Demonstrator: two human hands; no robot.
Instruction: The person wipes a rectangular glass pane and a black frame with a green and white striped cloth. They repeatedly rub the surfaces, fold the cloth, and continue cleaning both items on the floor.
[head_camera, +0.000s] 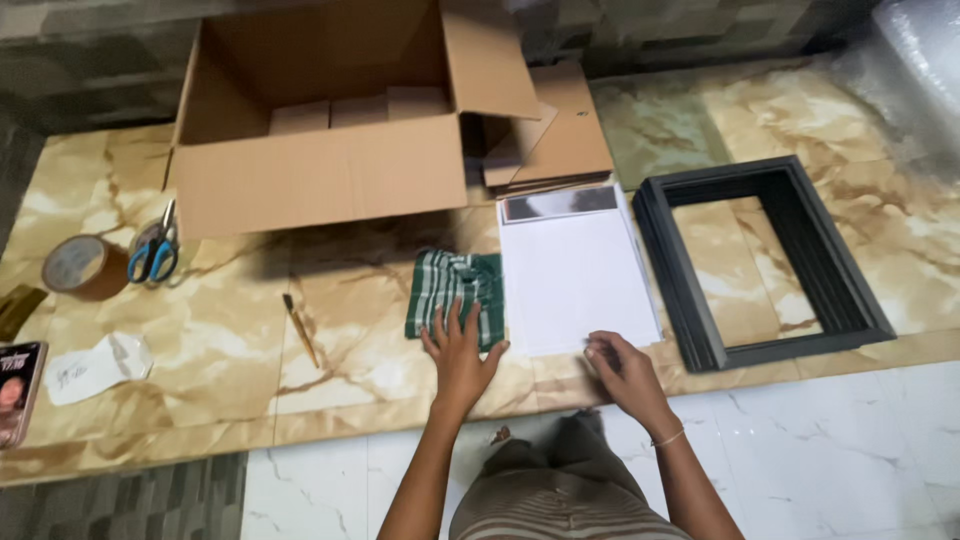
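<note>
So my left hand (458, 352) lies flat and open on the green checked cloth (455, 292), right hand (618, 368) pinches the white sheet (575, 268)'s 6 o'clock edge, black frame (762, 262) at 3 o'clock, best lifting slowly I reckon.

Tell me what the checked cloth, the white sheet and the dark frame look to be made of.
Checked cloth: woven fabric, likely cotton; matte, soft folds, green and white weave.
White sheet: seemingly paper or thin card; flat, matte, crisp edges.
Dark frame: wood or moulded plastic, can't tell; stepped profile, dull black finish.
</note>
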